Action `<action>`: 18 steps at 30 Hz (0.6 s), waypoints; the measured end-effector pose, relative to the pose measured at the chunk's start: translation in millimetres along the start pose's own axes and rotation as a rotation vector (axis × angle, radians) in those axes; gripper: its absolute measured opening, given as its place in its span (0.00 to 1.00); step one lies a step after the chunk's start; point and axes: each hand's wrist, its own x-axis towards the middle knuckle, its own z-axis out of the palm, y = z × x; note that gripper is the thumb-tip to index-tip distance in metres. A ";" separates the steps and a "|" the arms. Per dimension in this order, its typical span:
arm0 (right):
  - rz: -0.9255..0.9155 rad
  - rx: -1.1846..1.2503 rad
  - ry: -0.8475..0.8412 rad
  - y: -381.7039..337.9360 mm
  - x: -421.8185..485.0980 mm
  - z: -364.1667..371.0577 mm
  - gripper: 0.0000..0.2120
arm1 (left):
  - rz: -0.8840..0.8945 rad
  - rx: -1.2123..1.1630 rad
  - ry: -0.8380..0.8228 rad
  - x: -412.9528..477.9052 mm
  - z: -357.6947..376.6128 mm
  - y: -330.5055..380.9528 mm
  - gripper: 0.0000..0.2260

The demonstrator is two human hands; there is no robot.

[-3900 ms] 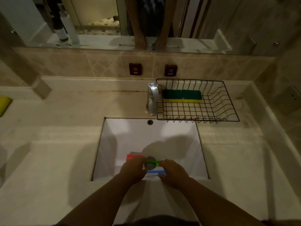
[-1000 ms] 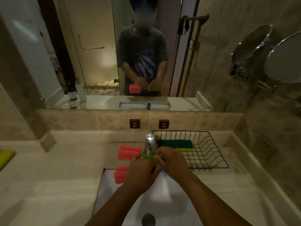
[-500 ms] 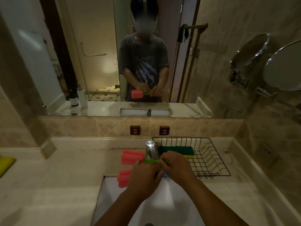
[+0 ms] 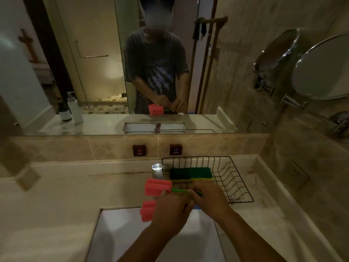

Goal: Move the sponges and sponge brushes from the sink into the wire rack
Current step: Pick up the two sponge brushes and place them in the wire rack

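left hand [image 4: 171, 214]: my fingers closed round a sponge brush, pink head [image 4: 148, 210] sticking out left of my knuckles; its handle hidden under my hand.
right hand [image 4: 209, 197]: pinched shut on the green handle [image 4: 181, 190] of a second brush; its pink head [image 4: 157, 187] points left, held above the counter.
brush positions: both brushes in the air over the sink's back edge, upper head just in front of the tap, lower head over the sink's left rear corner. A bit of blue shows under my right hand, can't tell what it is.
in the way: chrome tap [image 4: 157, 170] stands right behind the upper pink head, just left of the rack's near-left corner.
wire rack [image 4: 238, 178]: black, on the counter right of the tap; my right hand overlaps its front-left part.
rack contents: green-and-yellow sponges [image 4: 190, 174] lying flat along the back-left; right half of the rack shows only bare wire.
sink [image 4: 105, 239]: white basin below my forearms; the visible part shows nothing in it, the middle is covered by my arms.
counter [image 4: 66, 195]: beige stone, open to the left of the sink and to the right of the rack.
wall behind: two dark square buttons [image 4: 139, 149] under the mirror [image 4: 94, 63]; bottles visible in the mirror, far left.
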 end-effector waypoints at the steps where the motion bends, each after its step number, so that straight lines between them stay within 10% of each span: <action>1: 0.008 -0.004 -0.005 7.0 1.6 -0.7 0.07 | -0.007 -0.002 -0.002 3.7 3.4 3.6 0.13; 18: -0.046 0.042 -0.043 103.7 46.4 11.2 0.06 | -0.006 -0.021 -0.044 75.7 67.6 16.1 0.11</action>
